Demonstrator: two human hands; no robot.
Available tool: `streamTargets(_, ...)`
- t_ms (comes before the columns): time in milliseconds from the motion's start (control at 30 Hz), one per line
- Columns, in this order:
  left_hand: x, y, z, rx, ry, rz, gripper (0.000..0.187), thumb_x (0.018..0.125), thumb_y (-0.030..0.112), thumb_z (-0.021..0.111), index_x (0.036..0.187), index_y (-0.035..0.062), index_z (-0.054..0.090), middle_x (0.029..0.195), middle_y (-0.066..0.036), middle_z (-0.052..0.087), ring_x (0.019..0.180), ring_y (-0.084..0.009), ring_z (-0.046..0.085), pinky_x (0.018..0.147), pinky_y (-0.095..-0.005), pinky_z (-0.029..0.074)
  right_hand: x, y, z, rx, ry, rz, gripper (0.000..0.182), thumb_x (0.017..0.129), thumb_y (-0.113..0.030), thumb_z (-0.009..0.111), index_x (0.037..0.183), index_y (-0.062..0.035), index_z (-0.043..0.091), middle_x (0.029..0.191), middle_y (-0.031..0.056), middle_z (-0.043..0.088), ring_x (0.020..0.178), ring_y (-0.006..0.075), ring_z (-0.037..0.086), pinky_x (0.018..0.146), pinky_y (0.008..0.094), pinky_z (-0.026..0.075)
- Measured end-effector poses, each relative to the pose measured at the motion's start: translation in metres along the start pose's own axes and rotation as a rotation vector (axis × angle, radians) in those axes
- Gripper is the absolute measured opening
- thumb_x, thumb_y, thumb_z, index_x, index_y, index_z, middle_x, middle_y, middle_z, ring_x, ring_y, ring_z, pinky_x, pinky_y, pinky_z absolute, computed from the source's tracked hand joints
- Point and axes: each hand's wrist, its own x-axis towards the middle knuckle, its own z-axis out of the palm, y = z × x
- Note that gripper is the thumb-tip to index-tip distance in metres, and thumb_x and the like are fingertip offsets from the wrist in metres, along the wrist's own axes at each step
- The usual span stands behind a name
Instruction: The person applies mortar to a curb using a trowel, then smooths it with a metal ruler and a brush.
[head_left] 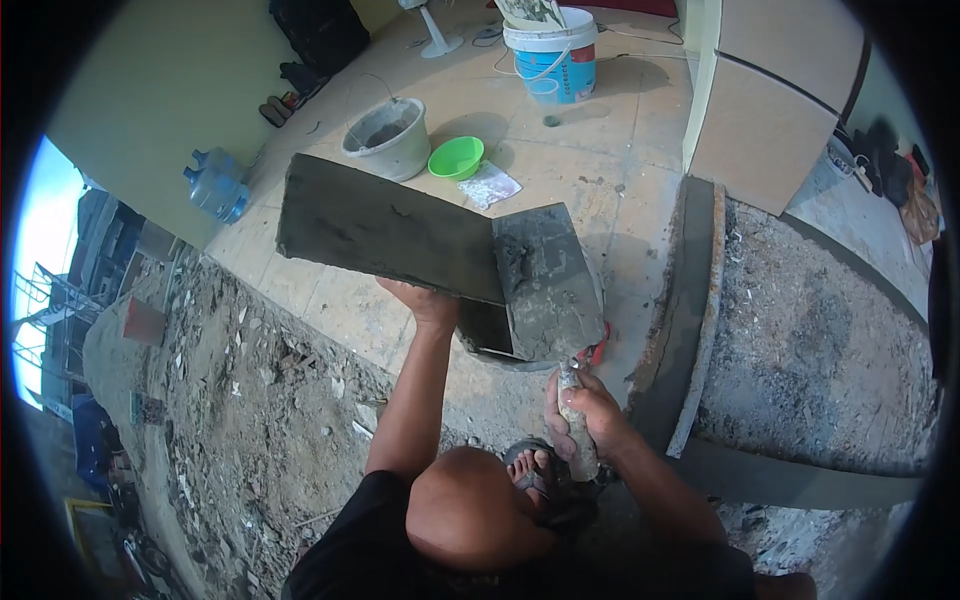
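My left hand [428,302] grips the lower edge of a large rectangular tile [390,230], holding it up at a tilt. Wet grey mortar coats the face I see, and most of my fingers are hidden under it. My right hand [592,408] is closed around the pale, mortar-crusted handle of a trowel [577,425]. The trowel's broad grey blade, smeared with mortar, meets the tile's right end. Below them a dark container shows only in part, and something red [597,347] sits beside the trowel handle.
Beyond the tile are a grey mortar bucket [395,150], a green bowl [457,157] and a blue-white bucket [550,75]. A water jug [216,185] stands by the left wall. Rubble [270,370] lies left; a mortar-covered ledge [690,290] runs along the right.
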Motion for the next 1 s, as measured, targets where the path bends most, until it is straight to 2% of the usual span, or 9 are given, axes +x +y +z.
streamTargets(100, 0.001, 0.029, 0.021, -0.111, -0.286, -0.197, 0.02, 0.091, 0.018, 0.062, 0.082, -0.0001, 0.06, 0.074, -0.003, 0.062, 0.073, -0.0131, 0.059, 0.067, -0.0315, 0.048, -0.006, -0.018, 0.017, 0.124, -0.052, 0.006, 0.023, 0.091, -0.025, 0.053, 0.1, -0.0045, 0.05, 0.065, 0.0095, 0.052, 0.042, 0.0188, 0.051, 0.039, 0.0346, 0.045)
streamTargets(133, 0.014, 0.057, 0.025, 0.087, -0.389, -0.21, 0.027, 0.092, 0.017, 0.06, 0.074, -0.0024, 0.06, 0.064, -0.006, 0.061, 0.065, -0.0137, 0.058, 0.063, -0.0295, 0.047, -0.007, -0.027, 0.021, 0.222, -0.15, -0.016, 0.021, 0.09, -0.023, 0.053, 0.099, -0.0034, 0.05, 0.067, 0.0094, 0.053, 0.043, 0.0184, 0.052, 0.04, 0.0346, 0.045)
streamTargets(300, 0.065, 0.067, 0.028, 0.612, -0.914, -0.222, 0.023, 0.089, 0.017, 0.065, 0.086, -0.0047, 0.062, 0.079, -0.026, 0.066, 0.075, -0.0441, 0.065, 0.072, -0.0462, 0.051, -0.045, -0.104, -0.002, 0.063, 0.029, -0.245, 0.028, 0.09, -0.031, 0.058, 0.101, -0.008, 0.048, 0.063, 0.0081, 0.051, 0.037, 0.0178, 0.048, 0.032, 0.0337, 0.043)
streamTargets(400, 0.03, 0.028, 0.014, 0.594, -1.103, -0.159, 0.017, 0.088, 0.013, 0.064, 0.092, -0.0039, 0.063, 0.087, -0.027, 0.068, 0.089, -0.0461, 0.064, 0.079, -0.0489, 0.049, -0.069, -0.148, -0.009, 0.002, 0.128, -0.31, 0.027, 0.092, -0.034, 0.054, 0.101, -0.0086, 0.048, 0.062, 0.0062, 0.049, 0.035, 0.0153, 0.046, 0.03, 0.0328, 0.042)
streamTargets(667, 0.002, 0.004, 0.007, 0.574, -1.35, -0.21, 0.024, 0.087, 0.014, 0.066, 0.102, -0.004, 0.059, 0.095, -0.03, 0.066, 0.093, -0.0491, 0.062, 0.082, -0.0534, 0.048, -0.181, -0.214, 0.018, -0.264, 0.694, -0.149, 0.027, 0.093, -0.039, 0.049, 0.101, -0.0131, 0.055, 0.064, 0.0, 0.049, 0.04, 0.0121, 0.045, 0.034, 0.0309, 0.043)
streamTargets(767, 0.006, 0.016, 0.01, 0.621, -1.396, -0.151, 0.033, 0.087, 0.02, 0.069, 0.108, -0.0038, 0.059, 0.098, -0.028, 0.066, 0.094, -0.0466, 0.063, 0.08, -0.0528, 0.049, -0.228, -0.2, 0.021, -0.234, 0.751, -0.171, 0.026, 0.093, -0.037, 0.05, 0.1, -0.0121, 0.055, 0.064, 0.0017, 0.049, 0.04, 0.0127, 0.047, 0.034, 0.0313, 0.043)
streamTargets(867, 0.023, 0.053, 0.035, 0.832, -1.244, 0.219, 0.043, 0.086, 0.027, 0.073, 0.113, -0.0034, 0.059, 0.104, -0.025, 0.065, 0.097, -0.0428, 0.063, 0.082, -0.0512, 0.049, -0.263, -0.177, 0.007, -0.176, 0.762, -0.213, 0.026, 0.093, -0.035, 0.052, 0.099, -0.0094, 0.054, 0.064, 0.0035, 0.05, 0.041, 0.0137, 0.049, 0.034, 0.0317, 0.044)
streamTargets(933, 0.028, 0.079, 0.064, 0.592, -1.319, -0.101, 0.051, 0.08, 0.021, 0.079, 0.12, -0.0022, 0.058, 0.12, -0.02, 0.06, 0.112, -0.0385, 0.058, 0.093, -0.0475, 0.047, -0.277, -0.159, -0.015, -0.153, 0.753, -0.239, 0.026, 0.093, -0.033, 0.054, 0.099, -0.008, 0.054, 0.065, 0.0045, 0.051, 0.042, 0.0143, 0.05, 0.034, 0.032, 0.044)
streamTargets(1000, 0.01, 0.106, 0.102, 0.466, -1.434, 0.035, 0.055, 0.077, 0.018, 0.081, 0.123, -0.0017, 0.057, 0.123, -0.02, 0.059, 0.115, -0.0383, 0.057, 0.096, -0.0462, 0.046, -0.285, -0.137, -0.05, -0.08, 0.73, -0.308, 0.022, 0.091, -0.026, 0.059, 0.098, -0.0064, 0.053, 0.066, 0.0055, 0.053, 0.042, 0.0154, 0.052, 0.035, 0.0335, 0.044)
